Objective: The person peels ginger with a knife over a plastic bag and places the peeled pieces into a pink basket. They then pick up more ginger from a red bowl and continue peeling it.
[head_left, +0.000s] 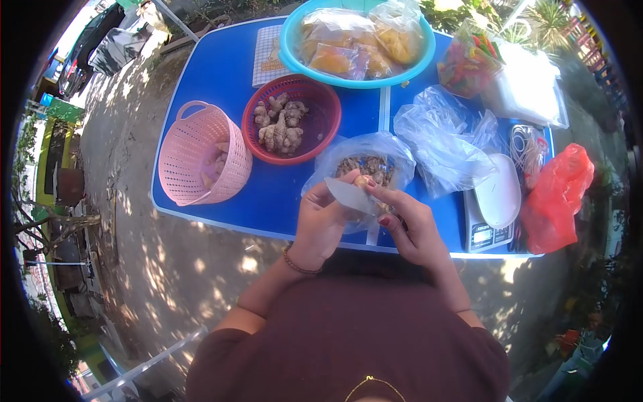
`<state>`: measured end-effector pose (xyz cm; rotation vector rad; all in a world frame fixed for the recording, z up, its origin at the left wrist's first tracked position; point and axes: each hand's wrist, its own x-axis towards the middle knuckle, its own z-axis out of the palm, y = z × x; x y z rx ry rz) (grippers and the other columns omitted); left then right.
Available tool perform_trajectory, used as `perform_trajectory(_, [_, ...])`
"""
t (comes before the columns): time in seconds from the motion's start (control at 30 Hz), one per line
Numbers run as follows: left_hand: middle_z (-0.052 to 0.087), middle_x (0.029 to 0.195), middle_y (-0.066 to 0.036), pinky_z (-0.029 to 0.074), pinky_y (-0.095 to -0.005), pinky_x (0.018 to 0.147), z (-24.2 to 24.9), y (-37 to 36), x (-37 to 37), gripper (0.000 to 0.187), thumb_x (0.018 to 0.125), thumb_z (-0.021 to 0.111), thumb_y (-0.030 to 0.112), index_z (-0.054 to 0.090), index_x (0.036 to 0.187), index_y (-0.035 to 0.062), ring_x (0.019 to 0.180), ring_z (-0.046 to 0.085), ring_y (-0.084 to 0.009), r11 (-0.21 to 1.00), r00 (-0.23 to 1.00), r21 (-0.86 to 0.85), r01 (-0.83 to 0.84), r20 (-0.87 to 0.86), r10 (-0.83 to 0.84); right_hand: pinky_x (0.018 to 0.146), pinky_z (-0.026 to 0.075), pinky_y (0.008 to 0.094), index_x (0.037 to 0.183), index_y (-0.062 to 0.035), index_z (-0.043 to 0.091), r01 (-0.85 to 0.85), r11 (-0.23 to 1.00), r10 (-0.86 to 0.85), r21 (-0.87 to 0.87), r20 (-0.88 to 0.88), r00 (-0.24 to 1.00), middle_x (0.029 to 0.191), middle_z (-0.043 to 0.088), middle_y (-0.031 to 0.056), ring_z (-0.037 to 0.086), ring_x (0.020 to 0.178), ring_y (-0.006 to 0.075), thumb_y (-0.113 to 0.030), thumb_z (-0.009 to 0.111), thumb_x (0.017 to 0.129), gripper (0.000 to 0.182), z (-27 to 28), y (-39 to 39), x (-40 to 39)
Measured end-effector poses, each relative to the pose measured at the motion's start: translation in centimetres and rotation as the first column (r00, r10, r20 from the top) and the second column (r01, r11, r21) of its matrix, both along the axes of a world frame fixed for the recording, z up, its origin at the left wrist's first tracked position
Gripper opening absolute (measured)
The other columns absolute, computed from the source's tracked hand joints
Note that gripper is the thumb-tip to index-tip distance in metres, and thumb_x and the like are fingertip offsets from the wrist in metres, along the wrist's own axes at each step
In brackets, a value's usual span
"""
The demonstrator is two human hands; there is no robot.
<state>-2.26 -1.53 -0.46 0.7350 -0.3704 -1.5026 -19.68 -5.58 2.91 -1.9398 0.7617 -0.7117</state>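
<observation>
Above a clear plastic bag [400,155] with dark peelings [375,169] in it, my two hands meet at the table's front edge. My left hand [323,218] is closed, its fingertips at a small pale piece of ginger [363,181]. A knife with a broad grey blade [349,196] lies across in front of the left fingers. My right hand [416,224] is closed around the knife's handle end, which its fingers mostly hide; its index finger touches the ginger. Unpeeled ginger [281,127] sits in a red basket [249,134], and pale pieces [216,164] in a pink basket [175,161].
On the blue table [268,208] a turquoise basin [288,50] holds several filled bags. To the right are crumpled plastic bags [445,144], a kitchen scale [492,201], a red plastic bag [557,201], a bundle of cord [528,151] and a clear bag of colourful items [469,59].
</observation>
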Motion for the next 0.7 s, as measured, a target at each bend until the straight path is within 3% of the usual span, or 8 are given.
perform_trajectory(0.1, [0.064,0.11,-0.012,0.053,-0.0307,0.084,-0.1,0.1,-0.1,0.035,0.086,0.064,0.004,0.056,0.119,-0.003,0.096,0.064,-0.0175,0.999,1.0,0.032,0.0,-0.025,0.001,0.059,0.047,0.0338,0.131,-0.0088,0.05,0.044,0.994,-0.051,-0.097,-0.077,0.996,0.086,0.059,0.0147,0.058,0.065,0.0263,-0.009,0.06,0.086,0.046,-0.4,0.2,0.1])
perform_trajectory(0.2, [0.064,0.11,-0.013,0.052,-0.0307,0.086,-0.2,0.2,-0.1,0.034,0.087,0.063,0.003,0.055,0.12,-0.0033,0.098,0.063,-0.0181,0.999,0.999,0.035,0.011,-0.038,-0.01,0.053,0.045,0.0316,0.13,-0.0078,0.051,0.089,0.975,-0.097,-0.206,-0.028,0.995,0.08,0.056,0.0139,0.055,0.058,0.0249,-0.008,0.06,0.086,0.044,-1.1,0.3,0.6])
perform_trajectory(0.27, [0.063,0.111,-0.013,0.052,-0.0308,0.088,-0.2,0.1,-0.1,0.033,0.087,0.062,0.003,0.056,0.119,-0.0033,0.099,0.063,-0.0186,0.999,0.998,0.035,0.027,-0.054,-0.025,0.052,0.044,0.0313,0.13,-0.0064,0.05,0.127,0.969,-0.097,-0.211,0.145,0.985,0.08,0.056,0.0123,0.053,0.056,0.0209,-0.01,0.058,0.088,0.043,-2.5,0.2,1.3])
perform_trajectory(0.33, [0.061,0.115,-0.016,0.051,-0.0302,0.09,-0.1,0.0,-0.1,0.035,0.088,0.059,0.002,0.053,0.122,-0.0048,0.102,0.062,-0.0194,0.998,0.995,0.042,0.05,-0.094,-0.046,0.054,0.045,0.0311,0.131,-0.0049,0.048,0.051,0.993,-0.084,0.109,0.327,0.941,0.081,0.058,0.0112,0.053,0.059,0.0179,-0.013,0.056,0.091,0.042,-2.8,0.4,1.1])
perform_trajectory(0.37, [0.06,0.117,-0.017,0.051,-0.0299,0.091,-0.1,0.0,-0.1,0.035,0.088,0.057,0.001,0.051,0.123,-0.0056,0.104,0.061,-0.0199,0.997,0.992,0.045,0.062,-0.114,-0.057,0.057,0.045,0.031,0.132,-0.0041,0.047,-0.082,0.91,-0.106,0.406,0.419,0.902,0.083,0.059,0.0107,0.054,0.062,0.017,-0.015,0.055,0.092,0.042,-2.6,0.7,0.5])
perform_trajectory(0.43, [0.062,0.113,-0.015,0.051,-0.0305,0.092,-0.1,0.1,0.0,0.032,0.088,0.059,0.002,0.055,0.119,-0.0042,0.103,0.062,-0.0193,0.997,0.988,0.028,0.066,-0.141,-0.061,0.061,0.047,0.0309,0.132,-0.0031,0.045,-0.177,0.794,-0.115,0.582,0.429,0.896,0.089,0.061,0.0103,0.056,0.068,0.0159,-0.018,0.053,0.094,0.042,-2.2,0.8,-0.1])
perform_trajectory(0.53, [0.063,0.111,-0.014,0.051,-0.0304,0.091,0.3,0.1,0.0,0.032,0.088,0.061,0.003,0.057,0.118,-0.0034,0.101,0.062,-0.0186,0.998,0.987,-0.021,0.062,-0.149,-0.065,0.066,0.048,0.0304,0.133,-0.0028,0.043,-0.054,0.927,-0.039,0.37,0.24,0.97,0.099,0.063,0.0109,0.059,0.074,0.0169,-0.02,0.053,0.094,0.043,-1.5,0.6,-0.1])
perform_trajectory(0.7, [0.063,0.112,-0.013,0.052,-0.0305,0.087,-0.3,0.4,0.2,0.037,0.086,0.064,0.005,0.055,0.121,-0.003,0.1,0.062,-0.0183,0.998,0.995,-0.024,0.059,-0.083,-0.06,0.066,0.048,0.0292,0.131,-0.004,0.046,0.054,0.995,-0.061,0.082,0.093,0.994,0.111,0.062,0.0134,0.061,0.073,0.0233,-0.015,0.056,0.091,0.043,-0.5,0.4,0.1])
